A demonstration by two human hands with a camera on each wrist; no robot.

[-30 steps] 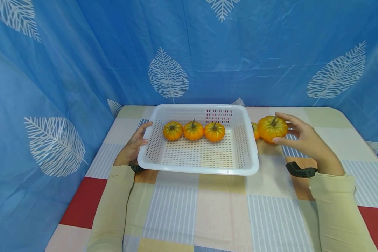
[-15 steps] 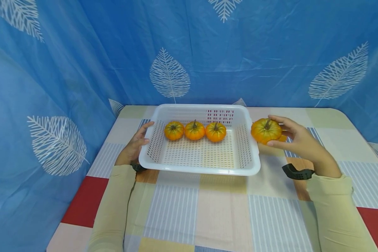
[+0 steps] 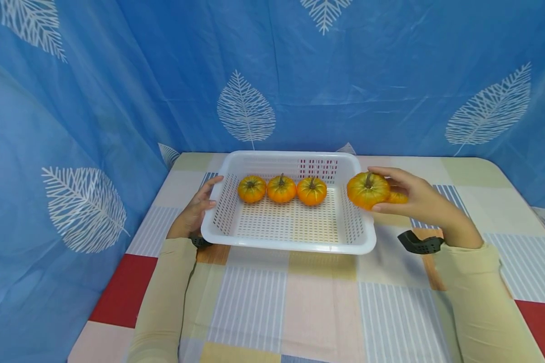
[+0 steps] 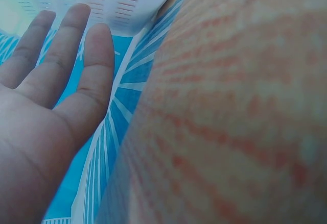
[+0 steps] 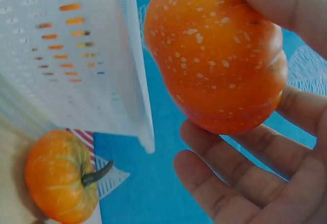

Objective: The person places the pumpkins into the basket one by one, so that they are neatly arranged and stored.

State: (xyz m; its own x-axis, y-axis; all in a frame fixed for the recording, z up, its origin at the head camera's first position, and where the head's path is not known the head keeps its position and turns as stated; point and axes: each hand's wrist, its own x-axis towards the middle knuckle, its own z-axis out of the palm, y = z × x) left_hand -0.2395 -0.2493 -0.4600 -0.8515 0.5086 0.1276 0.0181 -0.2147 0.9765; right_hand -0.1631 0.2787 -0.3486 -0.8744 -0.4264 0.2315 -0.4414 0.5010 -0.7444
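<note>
My right hand [image 3: 415, 196] grips a small orange-yellow pumpkin [image 3: 368, 191] by its side, with the thumb nearest me. The pumpkin overlaps the right rim of the white plastic basket [image 3: 279, 246] in the head view. From the right wrist, the held pumpkin [image 5: 214, 60] shows its speckled underside, raised beside the basket's outer wall. Three similar pumpkins, left [image 3: 252, 189], middle [image 3: 281, 188] and right [image 3: 312, 191], sit in a row inside the basket. My left hand [image 3: 191, 212] rests its extended fingers at the basket's left side; in the left wrist view the fingers [image 4: 99, 50] look straight.
Another pumpkin [image 3: 397, 197] lies on the table just right of the basket, partly hidden behind the held one and my right hand. A checked cloth [image 3: 318, 302] covers the table. Behind it hangs a blue curtain [image 3: 318, 101] with white leaf prints.
My right hand has moved left with the pumpkin, from beside the basket to over its right rim. The pumpkin on the table now shows to its right. The left hand stays put.
</note>
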